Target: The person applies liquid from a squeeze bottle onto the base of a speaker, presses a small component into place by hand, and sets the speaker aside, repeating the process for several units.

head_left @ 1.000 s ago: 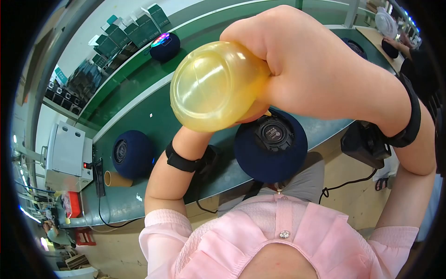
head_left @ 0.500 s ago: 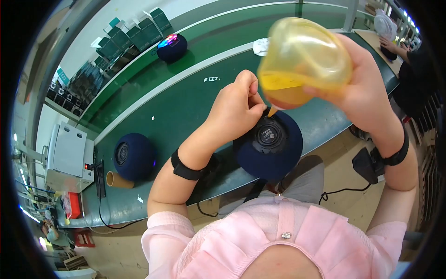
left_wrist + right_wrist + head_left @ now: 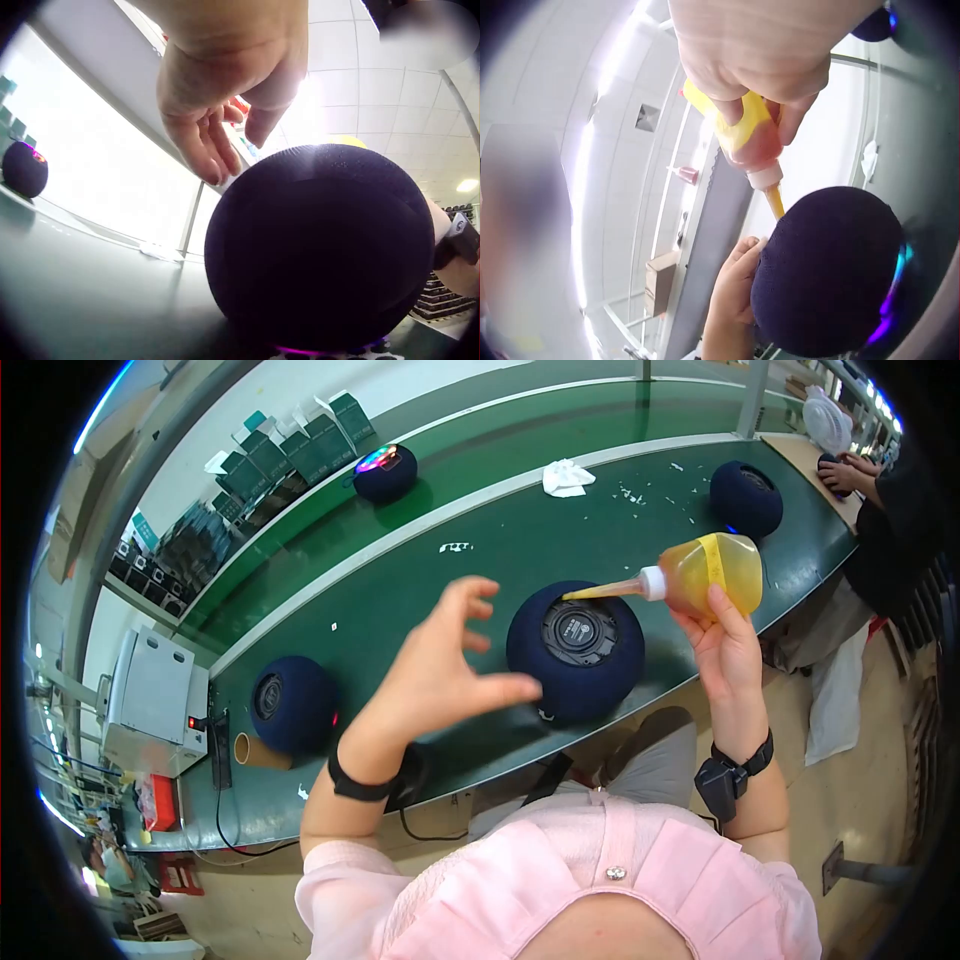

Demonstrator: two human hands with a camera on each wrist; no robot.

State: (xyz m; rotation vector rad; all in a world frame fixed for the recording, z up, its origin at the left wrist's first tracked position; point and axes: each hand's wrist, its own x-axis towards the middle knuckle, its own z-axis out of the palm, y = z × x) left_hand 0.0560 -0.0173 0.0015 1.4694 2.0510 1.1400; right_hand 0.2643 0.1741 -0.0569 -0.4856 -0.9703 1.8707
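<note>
A round, dark-blue fabric speaker stands on the green bench, its black round recessed panel facing up. My right hand grips a clear squeeze bottle of yellow liquid from below. The bottle lies nearly sideways, its white cap toward the speaker and its long tapered nozzle reaching over the panel's far rim. At the speaker's left side is my left hand, fingers spread and slightly bent, holding nothing. In the left wrist view its fingers hang beside the speaker's dark side.
Another blue speaker stands at left beside a cardboard tube and a white machine. A third speaker is at back right. White tissue and scraps lie behind. A lit speaker and boxes line the back.
The squeeze bottle has come down and right from close to the head camera, tipping from nozzle-down to nearly sideways. My left hand has left the speaker's rim, moved left and spread its fingers.
</note>
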